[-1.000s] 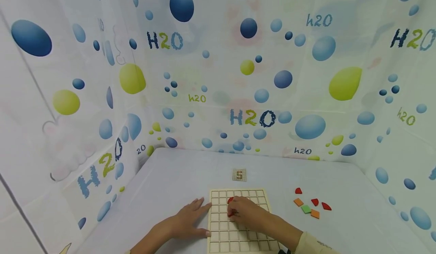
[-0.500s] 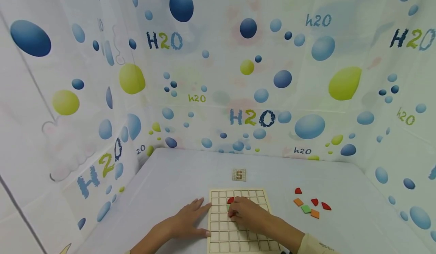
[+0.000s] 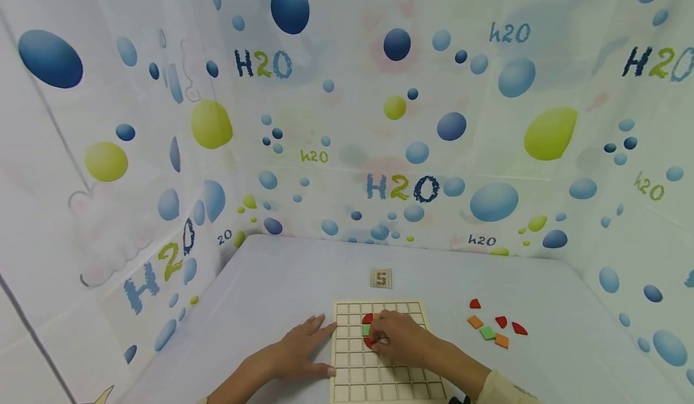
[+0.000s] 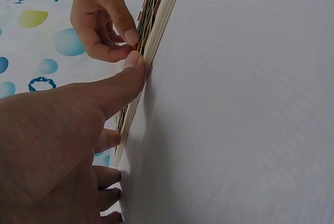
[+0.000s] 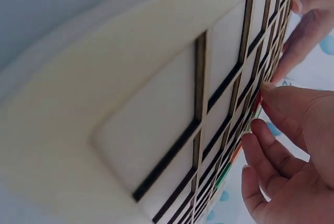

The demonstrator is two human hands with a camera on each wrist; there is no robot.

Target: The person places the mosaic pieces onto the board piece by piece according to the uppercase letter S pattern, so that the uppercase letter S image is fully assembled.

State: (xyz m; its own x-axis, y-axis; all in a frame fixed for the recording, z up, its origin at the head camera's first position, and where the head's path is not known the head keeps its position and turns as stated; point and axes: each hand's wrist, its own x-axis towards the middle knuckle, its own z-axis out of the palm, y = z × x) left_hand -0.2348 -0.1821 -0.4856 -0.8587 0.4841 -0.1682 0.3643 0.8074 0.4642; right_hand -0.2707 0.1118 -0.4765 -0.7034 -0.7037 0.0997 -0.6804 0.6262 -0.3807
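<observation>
A pale wooden grid board (image 3: 347, 386) lies on the table. My right hand (image 3: 403, 339) is over its upper middle, thumb and fingers curled round a red curved-edge tile (image 3: 368, 343) in a cell. The red tile (image 5: 258, 100) shows between thumb and fingertips in the right wrist view. Just above it on the board are a green square tile (image 3: 365, 330) and another red tile (image 3: 368, 318). My left hand (image 3: 298, 350) lies flat with spread fingers, its thumb and fingertips at the board's left edge. The right hand covers the cells beneath it.
Right of the board lie loose tiles: several red ones (image 3: 519, 328), a green square (image 3: 487, 333) and orange squares (image 3: 501, 340). A small card with an S-like pattern (image 3: 381, 278) lies beyond the board. A patterned curtain (image 3: 347, 121) hangs behind the table.
My right hand has shifted slightly right, uncovering the green tile and more of the lower red tile. The left hand has stayed in place.
</observation>
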